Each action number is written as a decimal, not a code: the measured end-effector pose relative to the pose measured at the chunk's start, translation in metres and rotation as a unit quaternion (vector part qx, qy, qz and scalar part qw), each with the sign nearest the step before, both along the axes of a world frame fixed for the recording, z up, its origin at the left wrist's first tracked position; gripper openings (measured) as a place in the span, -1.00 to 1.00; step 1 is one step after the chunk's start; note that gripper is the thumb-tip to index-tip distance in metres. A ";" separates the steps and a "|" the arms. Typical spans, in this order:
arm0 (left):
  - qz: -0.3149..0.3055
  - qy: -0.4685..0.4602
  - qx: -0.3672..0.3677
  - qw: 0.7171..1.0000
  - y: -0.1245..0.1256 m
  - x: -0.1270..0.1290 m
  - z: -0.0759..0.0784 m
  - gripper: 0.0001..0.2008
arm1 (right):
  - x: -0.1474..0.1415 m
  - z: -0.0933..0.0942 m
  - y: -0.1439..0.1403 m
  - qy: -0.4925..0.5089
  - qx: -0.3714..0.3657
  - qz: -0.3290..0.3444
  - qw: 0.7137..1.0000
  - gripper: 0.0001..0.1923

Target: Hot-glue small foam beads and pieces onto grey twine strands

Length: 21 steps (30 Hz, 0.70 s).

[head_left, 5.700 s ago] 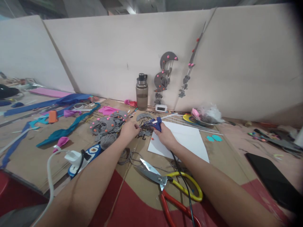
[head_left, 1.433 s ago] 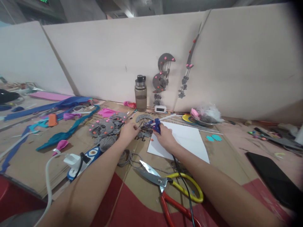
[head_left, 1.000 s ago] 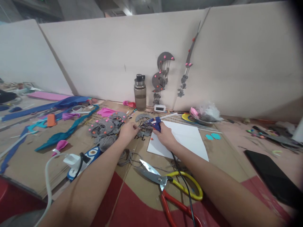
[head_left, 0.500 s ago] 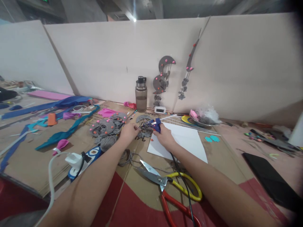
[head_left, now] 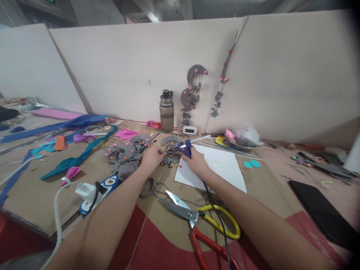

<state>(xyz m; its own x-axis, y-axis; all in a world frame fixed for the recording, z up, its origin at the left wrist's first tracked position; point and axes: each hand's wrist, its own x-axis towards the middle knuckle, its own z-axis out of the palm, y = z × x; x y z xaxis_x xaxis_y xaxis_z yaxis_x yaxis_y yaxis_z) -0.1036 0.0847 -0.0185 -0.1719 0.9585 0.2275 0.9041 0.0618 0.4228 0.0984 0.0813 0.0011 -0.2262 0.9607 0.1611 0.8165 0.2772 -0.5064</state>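
My right hand (head_left: 197,162) is wrapped round a blue glue gun (head_left: 185,147) with a black cord trailing down past my forearm. The gun's nozzle points left, towards the fingertips of my left hand (head_left: 153,156). Those fingers are pinched together over small grey felt pieces (head_left: 170,159); what they hold is too small to make out. Just behind lies a grey crescent (head_left: 170,141). Left of my left hand is a pile of grey crescents with pink and orange dots (head_left: 123,150), beside a ball of grey yarn (head_left: 128,170).
Large scissors (head_left: 191,215) with red and yellow handles lie open in front. White paper (head_left: 218,168) is under my right hand. A power strip (head_left: 111,183), bottle (head_left: 167,116), small digital clock (head_left: 189,130), bagged plate (head_left: 243,140) and phone (head_left: 317,210) surround the work. Grey hangings (head_left: 197,73) are on the board.
The view has shifted very slightly. Both hands keep nearly the same place, the glue gun still close to the left fingertips.
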 end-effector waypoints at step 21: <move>-0.015 -0.003 -0.008 1.000 0.002 -0.003 0.001 -0.75 | -0.002 -0.002 0.003 -0.014 0.007 0.006 1.000 -0.71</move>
